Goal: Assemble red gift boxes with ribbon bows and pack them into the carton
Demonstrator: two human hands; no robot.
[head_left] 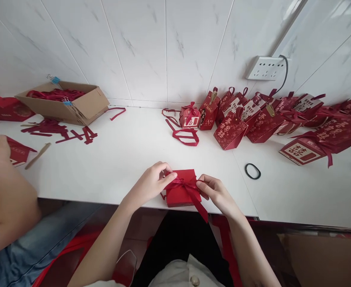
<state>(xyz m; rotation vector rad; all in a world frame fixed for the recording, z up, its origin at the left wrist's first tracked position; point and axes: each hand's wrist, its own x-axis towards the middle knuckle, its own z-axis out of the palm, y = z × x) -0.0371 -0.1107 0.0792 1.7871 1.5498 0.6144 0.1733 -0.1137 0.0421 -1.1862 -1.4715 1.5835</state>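
Note:
A red gift box (175, 197) lies at the table's front edge, directly before me. Dark red ribbon (190, 190) crosses its top in a bow-like knot, and one tail hangs over the edge. My left hand (156, 179) pinches the ribbon at the box's left side between thumb and fingers. On the right side, my right hand (214, 190) grips another part of the ribbon, its fingers partly hidden behind the loop. A loose ribbon loop (186, 137) rests farther back, near a small finished box (190, 116) tied with a bow.
Several red gift boxes (231, 131) stand along the back right, under a socket strip (265, 68). A black hair tie (252, 171) lies to the right. At left are a cardboard box (87, 104) of ribbons, loose ribbon strips (51, 126) and a co-worker's arm (10, 191) with a red box (17, 151).

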